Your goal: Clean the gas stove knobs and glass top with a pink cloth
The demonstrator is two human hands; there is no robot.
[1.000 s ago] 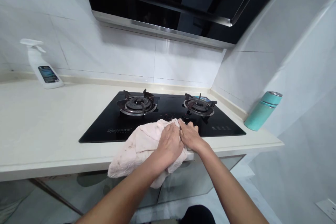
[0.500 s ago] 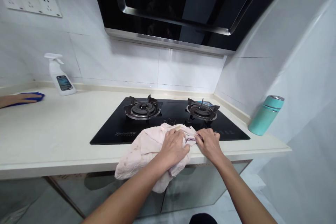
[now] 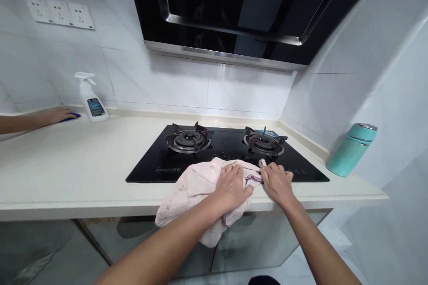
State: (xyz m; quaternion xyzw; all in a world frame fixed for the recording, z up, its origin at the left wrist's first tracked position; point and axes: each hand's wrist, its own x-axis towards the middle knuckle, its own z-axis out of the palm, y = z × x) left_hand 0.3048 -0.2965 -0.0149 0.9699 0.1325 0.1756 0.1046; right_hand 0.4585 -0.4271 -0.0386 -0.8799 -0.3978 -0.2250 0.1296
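Note:
A pale pink towel (image 3: 192, 187) with small brown spots lies bunched over the front edge of the black gas stove (image 3: 150, 160), one end hanging below the counter. My left hand (image 3: 232, 189) presses on top of it, fingers curled over the cloth and thumb out to the side. Close by on the right, my right hand (image 3: 277, 182) has its fingers closed on the towel's gathered end, against the stove's front. A purple-edged fold shows between the two hands. Just behind the towel, the stove knobs (image 3: 225, 156) are partly covered.
A black range hood (image 3: 217, 13) overhangs the stove. On the counter (image 3: 83, 164) stand a white spray bottle (image 3: 94, 102) and, at right, a turquoise flask (image 3: 352, 149). Another person's hand (image 3: 55, 116) rests on a blue cloth (image 3: 72, 116) at far left.
The view has shifted slightly left. Both my hands stay on the towel, and a bit of its end now sticks up by my right hand. The other person's hand has moved toward the wall.

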